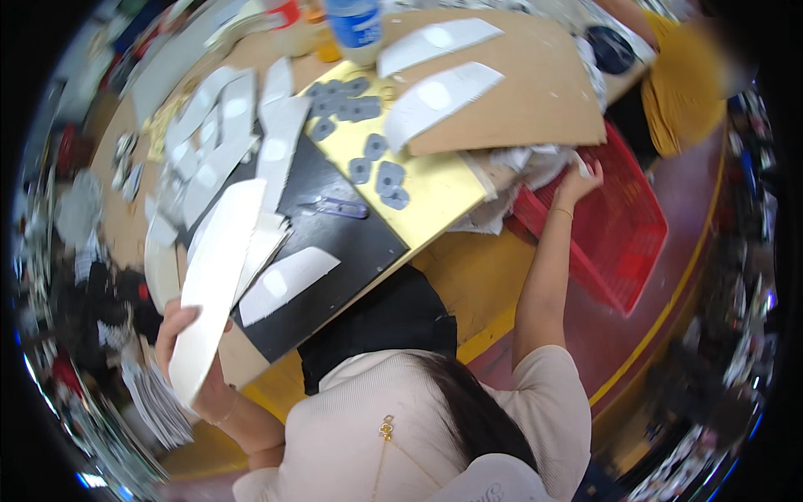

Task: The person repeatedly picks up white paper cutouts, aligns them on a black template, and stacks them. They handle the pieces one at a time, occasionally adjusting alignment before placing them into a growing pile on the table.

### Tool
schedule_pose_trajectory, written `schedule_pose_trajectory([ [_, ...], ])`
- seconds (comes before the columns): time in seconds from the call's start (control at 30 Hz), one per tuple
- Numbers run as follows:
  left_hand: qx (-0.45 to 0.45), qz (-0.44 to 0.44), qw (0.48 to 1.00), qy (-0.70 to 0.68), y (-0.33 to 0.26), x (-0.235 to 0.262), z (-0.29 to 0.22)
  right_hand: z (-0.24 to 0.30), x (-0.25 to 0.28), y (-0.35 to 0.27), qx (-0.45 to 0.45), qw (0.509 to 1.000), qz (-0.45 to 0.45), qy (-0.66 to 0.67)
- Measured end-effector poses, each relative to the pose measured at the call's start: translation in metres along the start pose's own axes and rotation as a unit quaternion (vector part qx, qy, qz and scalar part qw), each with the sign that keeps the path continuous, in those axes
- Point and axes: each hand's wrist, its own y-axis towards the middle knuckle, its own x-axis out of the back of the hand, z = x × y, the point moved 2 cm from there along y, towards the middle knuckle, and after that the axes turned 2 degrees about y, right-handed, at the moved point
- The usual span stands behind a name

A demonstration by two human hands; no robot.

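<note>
Gripping white panel (219,280) in left hand (172,329); holding right hand (577,181) by red basket (629,224), cannot tell if open or closed

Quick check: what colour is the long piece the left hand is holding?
Off-white; the long piece shows best in the head view.

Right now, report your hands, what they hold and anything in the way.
Left hand gripping long white curved panel. Right hand at red plastic basket, apparently pinching small white scrap. Purple-handled cutting tool on black mat; neither hand visibly blocked.
</note>
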Motion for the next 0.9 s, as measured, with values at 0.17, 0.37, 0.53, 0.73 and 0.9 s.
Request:
schedule_pose_trajectory([
  [0.17, 0.054, -0.133, 0.98, -0.14, -0.03, 0.032, -0.018, 0.001, -0.056, -0.012, -0.055, 0.985, 0.155, -0.054],
  [0.37, 0.175, -0.169, 0.97, -0.022, -0.064, 0.091, -0.031, -0.015, -0.083, 0.0, -0.045, 0.968, 0.219, -0.117],
  [0.53, 0.357, -0.139, 0.911, 0.155, -0.137, 0.126, 0.034, -0.015, -0.101, -0.008, -0.04, 0.95, 0.26, -0.169],
  [0.73, 0.308, -0.177, 0.791, 0.498, -0.159, 0.11, 0.072, -0.007, -0.106, -0.017, -0.029, 0.928, 0.3, -0.221],
  [0.9, 0.209, -0.229, 0.784, 0.537, -0.109, 0.137, 0.078, 0.005, -0.077, -0.011, -0.04, 0.917, 0.294, -0.268],
])
